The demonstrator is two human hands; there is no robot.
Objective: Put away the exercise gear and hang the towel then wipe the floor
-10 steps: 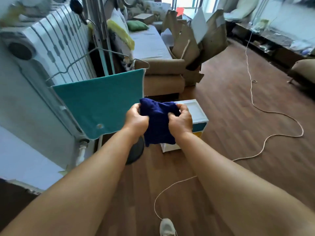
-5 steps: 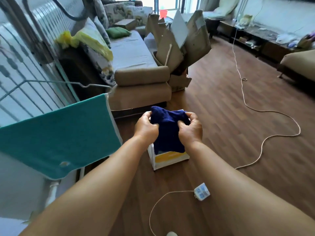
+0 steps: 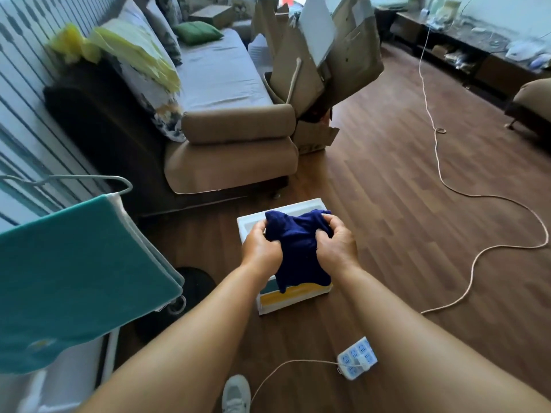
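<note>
A dark blue cloth (image 3: pixel 295 248) is bunched between both hands above the wooden floor (image 3: pixel 402 204). My left hand (image 3: pixel 260 245) grips its left side and my right hand (image 3: pixel 336 241) grips its right side, fingers curled into the fabric. The cloth's lower end hangs loose in front of a white box (image 3: pixel 290 299) with a yellow and teal side standing on the floor. A teal towel (image 3: pixel 74 269) hangs over a wire hanger (image 3: pixel 89 180) at the left.
A brown sofa (image 3: pixel 232 144) with cushions stands ahead left, torn cardboard boxes (image 3: pixel 316 64) beside it. A long cord (image 3: pixel 477 204) snakes across the floor to a white power strip (image 3: pixel 357 357) near my shoe (image 3: pixel 236 394). A dark round base (image 3: pixel 193 281) sits under the towel.
The view has swung down and right, away from the radiator and towel. Both hands, still gripping the blue cloth, have come lower over the white box.
</note>
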